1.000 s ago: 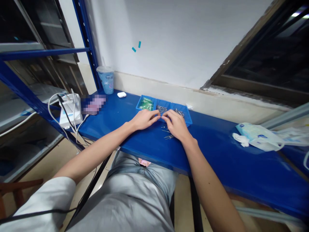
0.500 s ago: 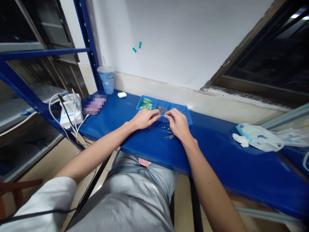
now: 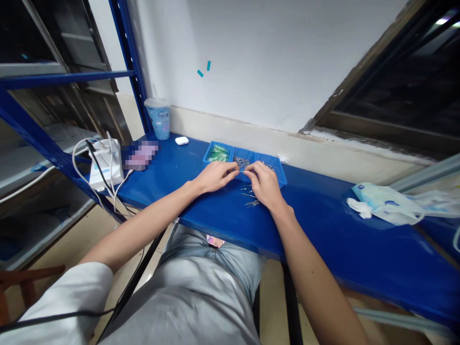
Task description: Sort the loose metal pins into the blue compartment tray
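Both my hands rest on the blue bench [image 3: 323, 225] in front of a row of small blue trays [image 3: 279, 173]. My left hand [image 3: 214, 175] and my right hand [image 3: 264, 183] meet with pinched fingertips, and a thin metal pin seems to run between them. The left tray holds green parts [image 3: 217, 154]; the middle tray holds metal pins [image 3: 240, 161]. A few loose pins [image 3: 250, 196] lie on the bench just below my right hand.
A blue-patterned cup [image 3: 158, 118] and a white earbud case [image 3: 181, 140] stand at the back left. A white charger with cables [image 3: 101, 164] sits at the left edge. Crumpled plastic packaging [image 3: 386, 203] lies at the right. Blue shelving [image 3: 61, 79] rises on the left.
My right hand has shifted slightly left and down, closer to my left hand; otherwise the hands stay pinched together over the trays.
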`<control>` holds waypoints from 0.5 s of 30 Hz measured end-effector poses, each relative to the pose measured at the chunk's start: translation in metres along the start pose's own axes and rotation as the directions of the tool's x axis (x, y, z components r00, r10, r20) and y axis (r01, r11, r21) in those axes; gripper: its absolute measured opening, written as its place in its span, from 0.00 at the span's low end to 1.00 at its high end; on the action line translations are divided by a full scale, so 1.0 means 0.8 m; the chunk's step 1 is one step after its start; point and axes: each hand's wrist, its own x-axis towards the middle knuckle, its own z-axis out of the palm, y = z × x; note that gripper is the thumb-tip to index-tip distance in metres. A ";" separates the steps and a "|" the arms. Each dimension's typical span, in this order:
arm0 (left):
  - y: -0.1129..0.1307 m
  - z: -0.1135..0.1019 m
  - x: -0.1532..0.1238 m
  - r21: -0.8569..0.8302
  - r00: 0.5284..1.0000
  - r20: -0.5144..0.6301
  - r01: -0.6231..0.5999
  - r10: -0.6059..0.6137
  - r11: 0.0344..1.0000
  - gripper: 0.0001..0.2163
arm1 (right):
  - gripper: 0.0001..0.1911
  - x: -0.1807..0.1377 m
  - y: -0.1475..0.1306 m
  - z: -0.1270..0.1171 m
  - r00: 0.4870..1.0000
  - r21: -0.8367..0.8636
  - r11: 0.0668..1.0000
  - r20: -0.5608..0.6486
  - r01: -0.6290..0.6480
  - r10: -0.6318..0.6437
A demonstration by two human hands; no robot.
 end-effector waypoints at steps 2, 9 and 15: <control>-0.001 0.001 0.000 -0.015 0.999 -0.015 -0.031 0.031 0.999 0.13 | 0.12 0.000 -0.001 0.001 1.000 0.001 1.000 0.014 -0.004 0.004; 0.000 0.002 0.001 -0.015 0.998 -0.008 -0.058 0.058 0.998 0.13 | 0.17 0.001 -0.003 0.000 0.999 -0.013 0.999 0.035 -0.038 0.039; -0.003 0.001 0.002 0.029 0.997 -0.049 -0.057 0.059 0.998 0.13 | 0.15 0.000 -0.002 -0.001 0.999 -0.022 1.000 0.036 -0.017 0.018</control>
